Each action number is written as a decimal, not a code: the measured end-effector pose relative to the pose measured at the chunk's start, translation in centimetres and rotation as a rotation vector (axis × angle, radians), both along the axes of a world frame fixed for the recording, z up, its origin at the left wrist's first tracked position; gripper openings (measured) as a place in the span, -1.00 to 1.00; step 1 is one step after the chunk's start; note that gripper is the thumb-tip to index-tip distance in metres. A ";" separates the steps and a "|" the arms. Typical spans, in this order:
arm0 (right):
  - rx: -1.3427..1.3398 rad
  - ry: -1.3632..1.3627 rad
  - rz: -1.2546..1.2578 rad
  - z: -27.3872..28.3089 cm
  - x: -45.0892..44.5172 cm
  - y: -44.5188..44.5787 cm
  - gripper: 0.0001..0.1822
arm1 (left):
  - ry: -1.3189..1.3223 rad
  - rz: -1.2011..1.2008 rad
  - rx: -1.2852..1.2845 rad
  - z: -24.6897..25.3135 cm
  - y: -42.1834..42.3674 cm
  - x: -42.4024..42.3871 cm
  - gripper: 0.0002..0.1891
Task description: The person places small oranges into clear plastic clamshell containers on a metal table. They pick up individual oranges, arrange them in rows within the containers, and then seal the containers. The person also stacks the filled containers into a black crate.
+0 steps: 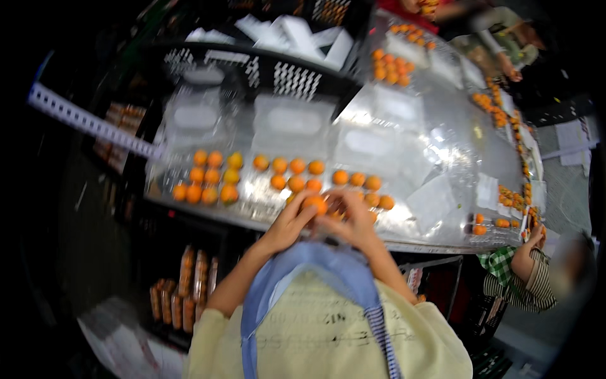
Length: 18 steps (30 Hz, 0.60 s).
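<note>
My left hand [291, 219] grips a round orange fruit [315, 204] between thumb and fingers, close to the metal table's front edge. Just beside it, my right hand [352, 218] is curled over more fruit; blur and the fingers hide whether it holds any. Clear plastic clamshell packs lie unlidded in front of me. The left pack holds several fruits [212, 176], some yellower than others. In the middle pack, rows of fruit [297, 166] show beyond my left hand. More fruit [372, 183] sits in the right pack, partly covered by my right hand.
A black plastic crate [293, 78] with white pieces stands behind the packs. Fruit-filled packs [392, 68] lie farther along the metal table [450, 156]. Co-workers' hands show at upper right and at right [535, 237]. Filled packs [187, 289] stand in a crate below the table.
</note>
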State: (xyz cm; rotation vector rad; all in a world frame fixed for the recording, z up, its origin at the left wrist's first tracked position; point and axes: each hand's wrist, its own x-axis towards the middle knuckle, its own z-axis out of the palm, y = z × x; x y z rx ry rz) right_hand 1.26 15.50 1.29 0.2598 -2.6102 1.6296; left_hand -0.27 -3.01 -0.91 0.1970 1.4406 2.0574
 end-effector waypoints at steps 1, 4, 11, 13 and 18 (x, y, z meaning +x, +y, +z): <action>-0.130 -0.086 -0.034 0.7 0.1 -0.2 -0.51 | 0.053 -0.001 0.016 0.7 -0.1 0.0 -0.65; -0.265 -0.146 -0.049 -1.4 0.4 0.3 -0.67 | 0.082 0.118 0.084 1.3 0.4 0.3 -0.50; -0.366 -0.204 -0.076 -2.5 0.6 -0.1 -0.76 | 0.238 0.256 -0.099 -0.1 0.1 1.0 -0.35; -0.373 -0.210 -0.074 -2.5 0.5 -0.2 -0.76 | 0.257 0.250 -0.180 0.0 0.1 0.8 -0.39; -0.365 -0.212 -0.066 -2.6 0.5 -0.4 -0.76 | 0.222 0.246 -0.151 0.4 0.2 0.7 -0.43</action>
